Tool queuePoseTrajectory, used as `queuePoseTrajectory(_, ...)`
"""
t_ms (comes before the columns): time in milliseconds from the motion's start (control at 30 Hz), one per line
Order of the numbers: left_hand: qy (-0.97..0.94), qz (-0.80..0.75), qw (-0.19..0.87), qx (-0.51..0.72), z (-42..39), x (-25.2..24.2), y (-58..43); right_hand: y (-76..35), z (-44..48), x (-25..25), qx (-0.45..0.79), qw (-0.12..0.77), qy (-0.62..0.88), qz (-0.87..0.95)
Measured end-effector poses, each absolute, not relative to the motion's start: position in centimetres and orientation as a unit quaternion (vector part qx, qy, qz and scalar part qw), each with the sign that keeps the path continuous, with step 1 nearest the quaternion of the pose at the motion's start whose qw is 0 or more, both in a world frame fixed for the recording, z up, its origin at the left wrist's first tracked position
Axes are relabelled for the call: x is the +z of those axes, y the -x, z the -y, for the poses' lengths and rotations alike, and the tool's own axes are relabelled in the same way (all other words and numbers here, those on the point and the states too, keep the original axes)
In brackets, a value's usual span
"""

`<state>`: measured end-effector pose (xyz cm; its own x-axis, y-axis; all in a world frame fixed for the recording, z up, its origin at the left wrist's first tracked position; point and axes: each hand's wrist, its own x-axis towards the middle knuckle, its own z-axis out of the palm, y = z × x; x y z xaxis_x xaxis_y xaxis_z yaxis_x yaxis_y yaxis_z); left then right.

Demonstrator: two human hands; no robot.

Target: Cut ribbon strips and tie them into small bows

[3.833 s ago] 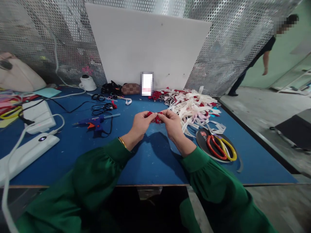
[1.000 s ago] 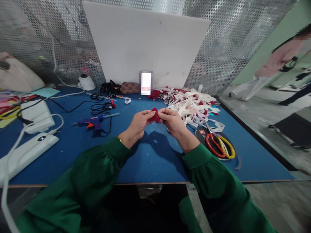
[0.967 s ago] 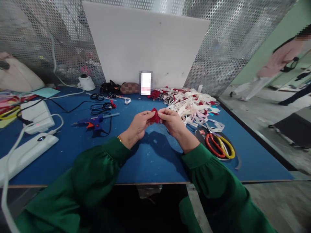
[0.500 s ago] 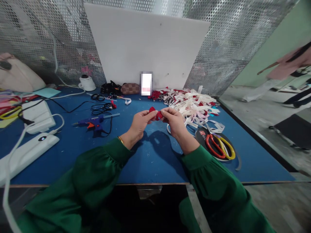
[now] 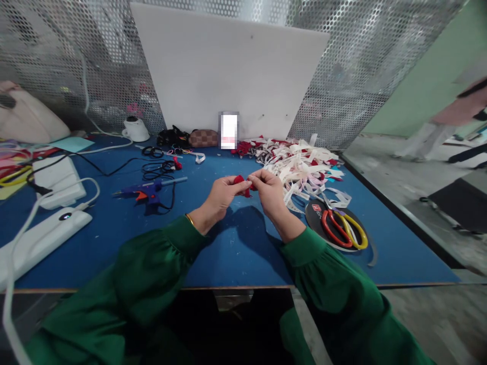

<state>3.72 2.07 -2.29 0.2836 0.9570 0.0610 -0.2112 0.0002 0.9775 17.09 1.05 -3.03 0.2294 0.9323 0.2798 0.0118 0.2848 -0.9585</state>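
Observation:
Both hands meet over the middle of the blue table [image 5: 236, 253], pinching one small piece of red fabric [image 5: 239, 179]. My left hand [image 5: 223, 195] grips its left side between thumb and fingers, with a gold bracelet at the wrist. My right hand [image 5: 269, 191] has thumb and forefinger closed on its right side. The fingers cover much of the piece, so whether it is a bow or a folded ribbon cannot be made out. Right beyond my right hand lies a heap of white and red ribbon scraps [image 5: 304, 159].
A blue glue gun [image 5: 146, 192] lies left of my hands. Scissors with red and yellow handles [image 5: 344, 228] rest on a dark ribbon reel [image 5: 317, 218] at right. A white power strip [image 5: 45, 238] and cables occupy the left. A white board [image 5: 232, 71] stands behind; a person [image 5: 456, 111] is far right.
My fingertips have drawn closer together and shifted slightly on the red fabric, which now shows less between them. The person at far right has moved rightward.

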Motion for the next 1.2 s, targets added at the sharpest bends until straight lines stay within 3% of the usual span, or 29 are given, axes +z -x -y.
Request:
queuePoseTrajectory(267, -0.411, -0.401, 0.638, 0.513, -2.51, -2.87, -3.66, -17.03, -1.12, -2.79, 0.496, 0.595, 0.46, 0.433)
queuePoseTrajectory(700, -0.423, -0.422, 0.602, 0.53, -2.74, -2.77, -3.56, -16.93, -1.15, -2.8, 0.404, 0.584, 0.484, 0.511)
queuePoseTrajectory(933, -0.289, -0.417, 0.702, 0.5, -2.52, -2.18, -3.47, -16.95, -1.08, -3.05, 0.349, 0.568, 0.467, 0.58)
queuePoseTrajectory(1200, -0.23, -0.416, 0.737, 0.48, -3.05, -2.51, -3.35, -17.11, -1.13, -3.04, 0.386, 0.555, 0.424, 0.603)
